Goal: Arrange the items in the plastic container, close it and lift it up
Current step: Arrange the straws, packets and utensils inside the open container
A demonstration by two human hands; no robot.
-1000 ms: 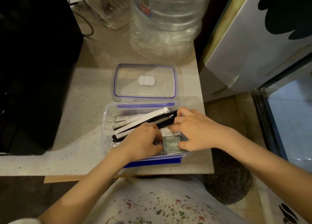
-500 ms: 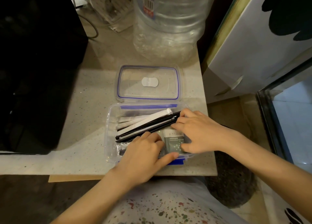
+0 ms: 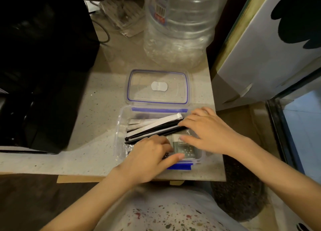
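Clear plastic container [image 3: 121, 126] sits open at the counter's near edge, its lid [image 3: 157, 86] lying flat just behind, so I judge we are mid-arranging. My left hand [image 3: 147, 159] rests fingers-out on the contents, gripping nothing; my right hand [image 3: 208, 131] presses the black sticks [image 3: 152, 130] and foil sachet [image 3: 186, 149] flat (fingers straight). Next: fetch the lid.

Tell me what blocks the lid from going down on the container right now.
Both hands do: the left hand and right hand lie in the open container on the items. The lid lies flat behind it.
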